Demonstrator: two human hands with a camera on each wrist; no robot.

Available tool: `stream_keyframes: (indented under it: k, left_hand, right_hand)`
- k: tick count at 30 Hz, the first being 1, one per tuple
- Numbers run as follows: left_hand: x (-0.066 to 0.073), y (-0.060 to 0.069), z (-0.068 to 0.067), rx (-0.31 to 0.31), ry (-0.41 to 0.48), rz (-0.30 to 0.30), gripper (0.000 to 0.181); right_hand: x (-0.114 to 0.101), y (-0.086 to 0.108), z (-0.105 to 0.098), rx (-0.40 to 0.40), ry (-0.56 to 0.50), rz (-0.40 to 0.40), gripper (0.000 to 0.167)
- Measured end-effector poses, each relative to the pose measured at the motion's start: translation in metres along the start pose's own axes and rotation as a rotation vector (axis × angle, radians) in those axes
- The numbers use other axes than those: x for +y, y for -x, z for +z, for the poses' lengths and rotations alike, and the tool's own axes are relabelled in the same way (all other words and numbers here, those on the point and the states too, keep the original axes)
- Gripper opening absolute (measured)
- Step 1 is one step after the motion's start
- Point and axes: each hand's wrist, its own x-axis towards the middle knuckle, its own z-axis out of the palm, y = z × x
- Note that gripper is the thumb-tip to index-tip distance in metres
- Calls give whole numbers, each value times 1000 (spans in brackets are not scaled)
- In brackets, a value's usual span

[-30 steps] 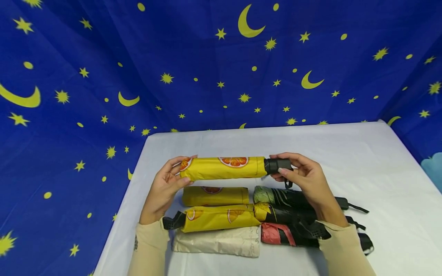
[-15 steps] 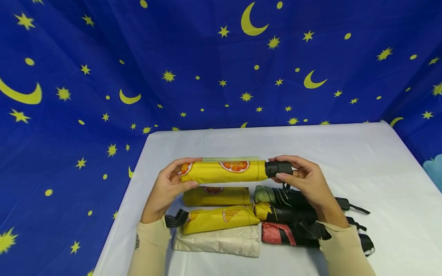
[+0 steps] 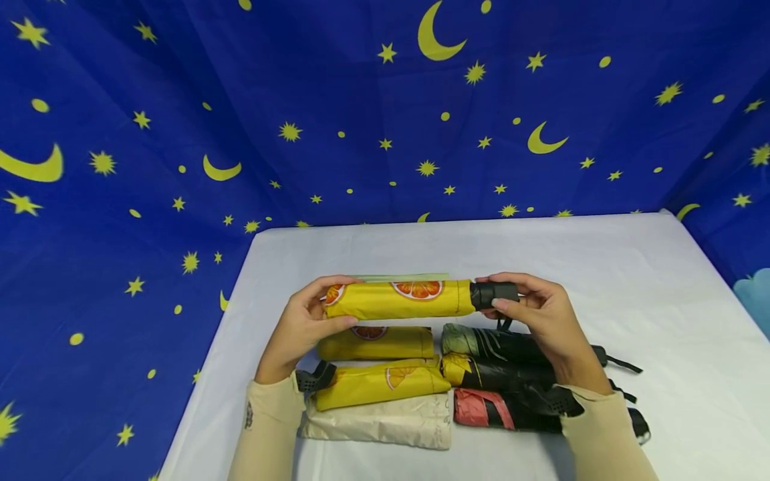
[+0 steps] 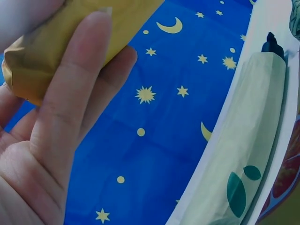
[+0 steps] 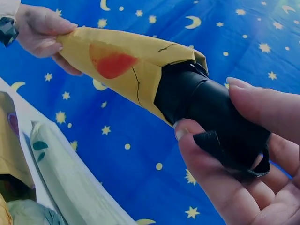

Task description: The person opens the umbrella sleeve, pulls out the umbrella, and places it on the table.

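Note:
In the head view a folded umbrella, in a yellow sleeve printed with orange slices, is held level above the table. My left hand grips the sleeve's left end, thumb in front and fingers behind. With thumb and fingers my right hand holds the black handle at the other end. The right wrist view shows a black strap looping from that handle. Up close in the left wrist view, fingers lie against the yellow sleeve.
Behind the held umbrella lies a pale green one with leaf prints. Nearer me are two yellow sleeves and a cream sleeve. To the right lie a green-black, a yellow-black and a red-black umbrella.
The held umbrella has come slightly nearer and to the right, uncovering the pale green one's edge behind it. My left hand has slid a little inward along the sleeve.

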Motion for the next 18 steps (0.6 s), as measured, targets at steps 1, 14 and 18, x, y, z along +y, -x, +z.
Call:
stream_keyframes:
  k: [1, 14, 18]
  left_hand:
    - [0, 0, 0, 5, 1, 1, 59]
    - [-3, 1, -4, 21, 10, 9, 59]
    - [-4, 1, -5, 34, 6, 16, 58]
  right_hand:
    - [0, 0, -1, -5, 17, 2, 35]
    - [0, 2, -4, 6, 123, -14, 37]
    - [-2, 4, -5, 25, 113, -19, 36]
